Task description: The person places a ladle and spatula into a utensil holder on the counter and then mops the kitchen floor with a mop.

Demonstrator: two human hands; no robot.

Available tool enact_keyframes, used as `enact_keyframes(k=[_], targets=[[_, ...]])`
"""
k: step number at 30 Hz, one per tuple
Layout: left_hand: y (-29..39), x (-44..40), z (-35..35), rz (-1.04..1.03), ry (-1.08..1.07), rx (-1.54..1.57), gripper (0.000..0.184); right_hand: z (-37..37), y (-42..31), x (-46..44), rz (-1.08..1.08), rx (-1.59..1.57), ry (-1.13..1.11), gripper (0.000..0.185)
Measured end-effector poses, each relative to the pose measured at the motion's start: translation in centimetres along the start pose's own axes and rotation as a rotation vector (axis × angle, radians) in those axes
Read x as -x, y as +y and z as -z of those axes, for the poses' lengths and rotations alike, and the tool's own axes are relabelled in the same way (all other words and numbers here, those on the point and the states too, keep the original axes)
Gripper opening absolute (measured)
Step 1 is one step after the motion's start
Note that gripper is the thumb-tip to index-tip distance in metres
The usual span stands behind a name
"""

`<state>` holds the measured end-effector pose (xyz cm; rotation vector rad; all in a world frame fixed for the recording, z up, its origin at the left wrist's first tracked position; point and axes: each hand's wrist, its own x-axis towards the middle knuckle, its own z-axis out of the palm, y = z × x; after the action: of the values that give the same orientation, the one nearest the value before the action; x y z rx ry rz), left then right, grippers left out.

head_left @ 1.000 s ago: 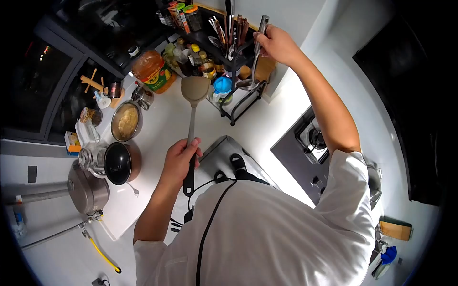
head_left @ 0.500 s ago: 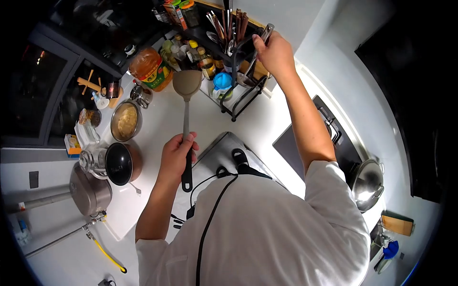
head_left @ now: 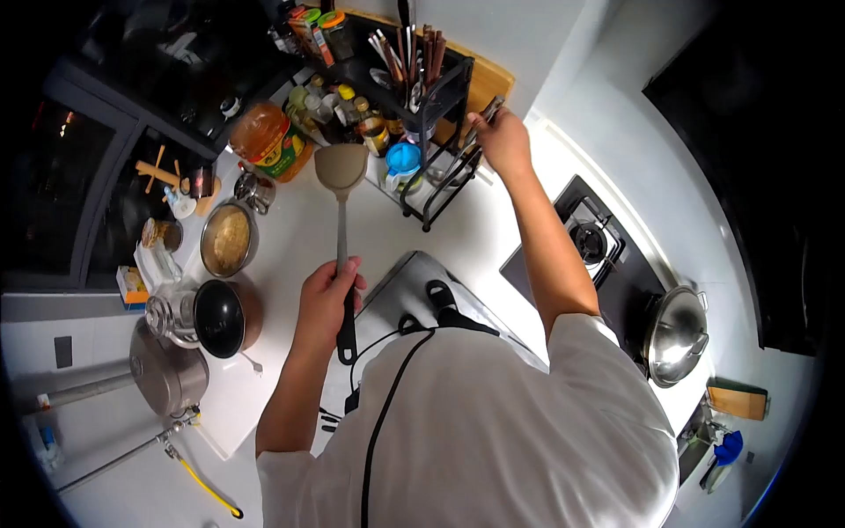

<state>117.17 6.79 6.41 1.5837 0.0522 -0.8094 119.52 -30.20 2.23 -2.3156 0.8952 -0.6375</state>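
Head-worn view, facing forward, downward (wide-angle)

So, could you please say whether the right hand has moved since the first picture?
Yes: judged against the black rack, the right hand has moved down the picture, nearer the rack's lower end.

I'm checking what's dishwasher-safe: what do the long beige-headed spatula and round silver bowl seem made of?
Long beige-headed spatula: matte, even-toned head, perhaps silicone or nylon; grey shaft with a soft sheen, probably metal; dull black handle, likely plastic.

Round silver bowl: its shiny rim suggests polished metal, perhaps stainless steel.
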Motion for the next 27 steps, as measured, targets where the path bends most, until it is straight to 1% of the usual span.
enact_keyframes(k=[1,2,5,6,9,12,15,18,24,27], targets=[[0.0,0.1,-0.1,0.002,0.001,0.003,0.029,-0.5,0.4,-0.2,0.010,0.013,0.004,0.040],[0.0,0.2,-0.1,0.005,0.004,0.005,0.029,-0.9,0.6,-0.4,0.003,-0.045,0.019,0.036],[-0.3,0.3,-0.1,0.006,0.004,0.002,0.030,-0.7,0.2,-1.6,0.036,-0.058,-0.041,0.040],[-0.4,0.2,-0.1,0.005,0.004,-0.001,0.030,-0.7,0.0,-2.3,-0.001,-0.052,-0.076,0.038],[-1.1,0.0,0.1,0.007,0.004,0.029,0.029,-1.3,0.2,-4.2,0.031,-0.040,-0.148,0.037],[-1.3,-0.3,0.0,0.008,-0.004,0.047,0.030,-0.3,-1.8,-3.7,0.023,0.019,-0.105,0.036],[-0.6,0.2,-0.7,0.030,0.004,0.028,0.030,-0.4,-2.2,-3.4,0.037,0.004,-0.004,0.035],[-0.5,0.1,-0.9,0.019,-0.011,0.024,0.031,-1.0,-2.3,-3.3,0.034,-0.009,0.010,0.031],[-0.7,-0.4,-1.1,0.022,0.001,0.024,0.031,-1.6,-2.5,-3.6,0.045,0.096,-0.023,0.028],[-0.6,-0.6,-1.3,0.023,-0.011,0.015,0.031,-2.1,-1.9,-3.7,0.104,0.158,-0.017,0.026]])
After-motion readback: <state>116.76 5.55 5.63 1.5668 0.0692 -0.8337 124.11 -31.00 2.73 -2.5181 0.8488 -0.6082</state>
